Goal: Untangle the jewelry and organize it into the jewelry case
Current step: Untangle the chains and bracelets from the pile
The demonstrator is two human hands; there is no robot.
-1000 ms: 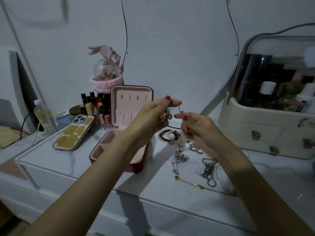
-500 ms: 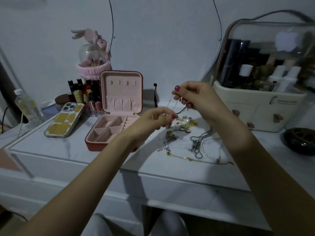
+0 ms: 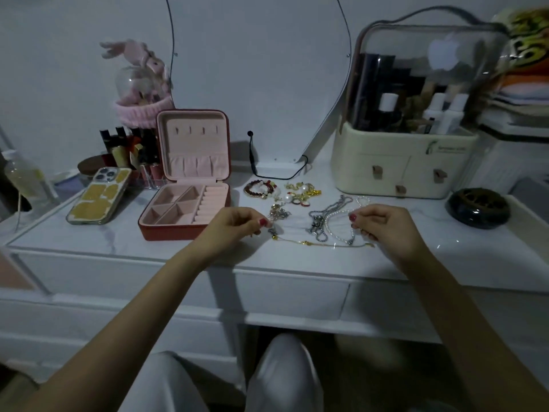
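An open red jewelry case point(image 3: 184, 227) with a pink lining stands on the white dresser top, lid upright. To its right lies loose jewelry: a beaded bracelet point(image 3: 259, 188), gold and pearl pieces point(image 3: 302, 191), a silver chain tangle point(image 3: 322, 221), a pearl strand point(image 3: 341, 230) and a thin gold chain point(image 3: 323, 244). My left hand point(image 3: 234, 230) and my right hand point(image 3: 383, 227) hover just above the dresser, fingers curled. Each pinches one end of a very thin chain point(image 3: 309, 228) stretched faintly between them.
A phone point(image 3: 99, 197) lies left of the case, with lipsticks point(image 3: 130, 150) and a pink plush jar point(image 3: 139, 93) behind. A cream cosmetics organiser point(image 3: 410, 168) stands at the back right, a dark round dish point(image 3: 478, 208) beside it. A black cable point(image 3: 267, 171) runs along the wall.
Both hands came down from chest height to just above the dresser and moved apart, drawing the thin chain out between them. The view tilted down.
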